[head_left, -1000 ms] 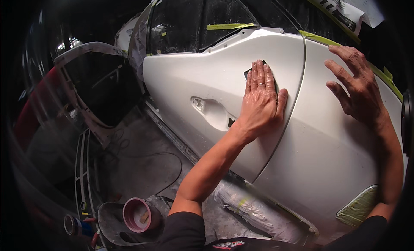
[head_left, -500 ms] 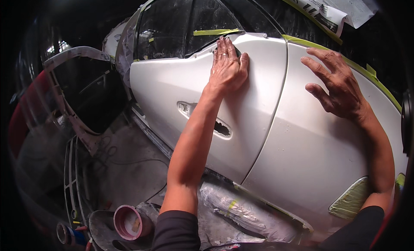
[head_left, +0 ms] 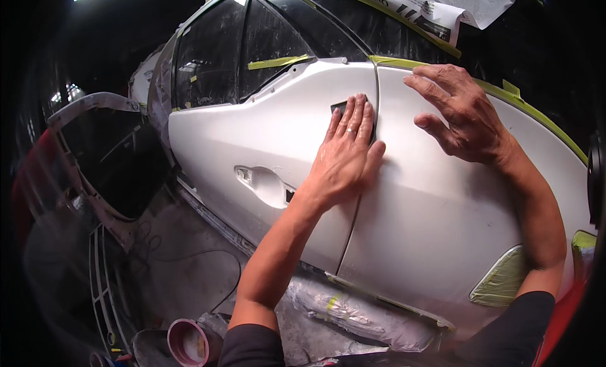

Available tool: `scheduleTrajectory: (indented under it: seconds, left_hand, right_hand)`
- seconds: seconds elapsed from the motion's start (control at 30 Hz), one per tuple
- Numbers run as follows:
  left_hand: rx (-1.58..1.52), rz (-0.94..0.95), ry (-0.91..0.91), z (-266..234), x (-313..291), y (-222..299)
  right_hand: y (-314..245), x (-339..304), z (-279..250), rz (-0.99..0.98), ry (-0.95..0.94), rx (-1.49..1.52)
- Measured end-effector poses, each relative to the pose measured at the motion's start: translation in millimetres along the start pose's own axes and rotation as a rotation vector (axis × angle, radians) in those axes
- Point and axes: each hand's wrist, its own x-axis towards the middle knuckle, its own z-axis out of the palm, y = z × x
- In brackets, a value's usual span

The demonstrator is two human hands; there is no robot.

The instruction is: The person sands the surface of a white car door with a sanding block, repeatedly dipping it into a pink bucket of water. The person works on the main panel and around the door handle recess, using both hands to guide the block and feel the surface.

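Observation:
Under the flat fingers of my left hand (head_left: 344,162) lies a piece of dark sandpaper (head_left: 339,107), pressed against the white car door (head_left: 221,136). Its corner shows past the fingertips and a dark edge shows by the thumb; the rest is covered. That hand is beside the seam between the door and the rear body panel (head_left: 423,241). On the panel's upper part, near the yellow masking tape (head_left: 394,62), my right hand (head_left: 464,118) rests with fingers apart and nothing in it. Below and left of my left hand is the door's handle recess (head_left: 262,184).
Newspaper (head_left: 435,13) covers the glass at the top. Green tape masks the fuel flap area (head_left: 502,282). A pink bucket (head_left: 188,342) stands at the lower left, near a hose (head_left: 237,285) on the floor. A loose door frame (head_left: 95,184) stands at far left.
My left hand has slid with the sandpaper from the door's upper edge by the window down and right to the seam. My right hand stays on the rear panel. The view has shifted.

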Motion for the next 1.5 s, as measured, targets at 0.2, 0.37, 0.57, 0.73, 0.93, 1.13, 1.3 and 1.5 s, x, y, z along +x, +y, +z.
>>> scheduleTrajectory:
  seconds: [0.2,0.37,0.57,0.73,0.93,1.13,1.3,1.5]
  left_hand:
    - [0.087,0.038,0.187,-17,67,-16]
    - [-0.021,-0.004,0.029,16,-24,6]
    - [0.029,0.009,0.339,-2,60,-19]
    - [-0.098,-0.172,0.188,33,-53,33]
    - [-0.11,-0.948,0.421,7,-97,-158]
    - [-0.113,-1.086,0.232,-6,-80,-198]
    - [-0.172,-1.068,0.472,7,-78,-154]
    - [-0.046,-0.224,0.272,62,-106,4]
  right_hand:
    - [-3,5,8,0.064,0.002,0.033]
    - [5,-4,3,0.019,0.058,-0.013]
    - [0,12,2,0.056,0.039,0.009]
    - [8,-15,-4,0.098,-0.031,-0.028]
    - [-8,-6,14,0.123,-0.076,0.015]
    - [8,2,9,0.11,-0.048,-0.057]
    - [2,7,12,0.09,-0.021,-0.028]
    - [1,-7,-1,0.034,-0.114,-0.097]
